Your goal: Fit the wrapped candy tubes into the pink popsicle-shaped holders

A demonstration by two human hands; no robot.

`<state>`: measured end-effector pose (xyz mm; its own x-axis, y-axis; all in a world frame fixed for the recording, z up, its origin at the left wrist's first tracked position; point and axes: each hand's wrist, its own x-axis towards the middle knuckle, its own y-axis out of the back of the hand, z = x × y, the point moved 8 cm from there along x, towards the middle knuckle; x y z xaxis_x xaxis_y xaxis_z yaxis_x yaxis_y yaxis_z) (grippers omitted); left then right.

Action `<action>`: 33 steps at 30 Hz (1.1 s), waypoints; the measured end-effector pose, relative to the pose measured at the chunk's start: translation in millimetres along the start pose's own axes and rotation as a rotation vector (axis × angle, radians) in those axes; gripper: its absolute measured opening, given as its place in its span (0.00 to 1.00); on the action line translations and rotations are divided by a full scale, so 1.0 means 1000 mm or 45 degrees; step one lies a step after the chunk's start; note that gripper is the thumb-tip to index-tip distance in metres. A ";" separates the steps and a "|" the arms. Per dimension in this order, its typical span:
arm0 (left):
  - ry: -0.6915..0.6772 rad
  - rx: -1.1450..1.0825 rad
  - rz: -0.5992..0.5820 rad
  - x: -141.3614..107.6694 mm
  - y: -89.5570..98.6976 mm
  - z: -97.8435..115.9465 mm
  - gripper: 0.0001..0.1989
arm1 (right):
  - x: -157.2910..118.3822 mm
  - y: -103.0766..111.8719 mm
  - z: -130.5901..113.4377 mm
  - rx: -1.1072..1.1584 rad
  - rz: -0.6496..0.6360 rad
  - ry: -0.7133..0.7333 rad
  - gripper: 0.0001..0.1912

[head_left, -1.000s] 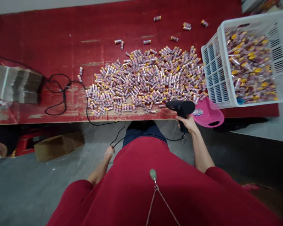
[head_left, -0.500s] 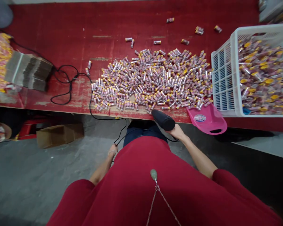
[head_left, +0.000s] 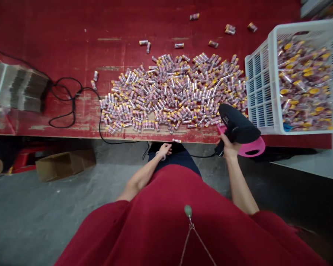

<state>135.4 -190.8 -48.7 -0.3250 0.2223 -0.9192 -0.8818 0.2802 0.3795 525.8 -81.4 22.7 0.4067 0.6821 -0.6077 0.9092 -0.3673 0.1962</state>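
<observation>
My right hand [head_left: 229, 147] is wrapped round the handle of a black hair dryer [head_left: 235, 123], whose nozzle points up and left over the right end of a pile of small clear-wrapped tubes [head_left: 166, 92] with yellow ends. Partly hidden behind the dryer, a pink scoop [head_left: 257, 146] juts over the table edge. My left hand [head_left: 164, 149] is at the front edge in front of my lap, fingers curled together. Just beyond its fingertips lies a single tube [head_left: 177, 140]; whether they touch it, I cannot tell. The dryer's cord [head_left: 202, 156] runs left from its handle.
A white plastic crate [head_left: 279, 77] of similar wrapped pieces stands at the right. At left on the red table [head_left: 72, 33] are a bundle of grey cardboard [head_left: 19, 87] and a looped black cable [head_left: 72, 99]. An open cardboard box [head_left: 66, 164] sits below the edge.
My right hand has carried the hair dryer right, turning it in front of the pink scoop. My left hand has left the cord and risen rightward to the table edge, where a single tube now lies.
</observation>
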 end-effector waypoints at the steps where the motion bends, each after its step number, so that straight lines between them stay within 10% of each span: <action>1: -0.015 -0.083 -0.036 0.013 -0.027 0.024 0.19 | -0.008 0.003 -0.001 0.027 0.011 -0.031 0.19; 5: -0.022 -0.303 -0.093 0.038 -0.086 0.080 0.22 | -0.036 0.007 -0.013 0.092 0.086 0.017 0.17; 14: -0.326 -0.504 -0.419 0.028 -0.093 0.193 0.25 | -0.035 -0.017 -0.015 0.114 -0.102 -0.084 0.17; 17: -0.401 -0.349 -0.620 -0.008 -0.132 0.180 0.21 | -0.020 -0.032 -0.028 0.152 -0.183 -0.078 0.16; 21: -0.442 0.375 -0.896 -0.056 -0.160 0.096 0.15 | 0.030 -0.037 -0.046 0.220 -0.113 -0.098 0.16; 24: -0.354 0.492 -0.582 -0.042 -0.095 0.040 0.10 | 0.067 -0.034 -0.052 0.307 -0.053 -0.122 0.15; 28: -0.096 0.497 0.018 -0.013 0.053 -0.030 0.03 | 0.082 -0.050 -0.047 0.414 -0.173 -0.207 0.15; 33: 0.265 0.295 0.637 -0.049 0.192 -0.139 0.13 | 0.066 -0.104 -0.047 0.427 -0.366 -0.333 0.14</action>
<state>-65.6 -277.8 54.9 -0.7630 0.1987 -0.6151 -0.5140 0.3905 0.7637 462.7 31.5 -2.3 0.0698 0.6200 -0.7815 0.8847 -0.4004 -0.2386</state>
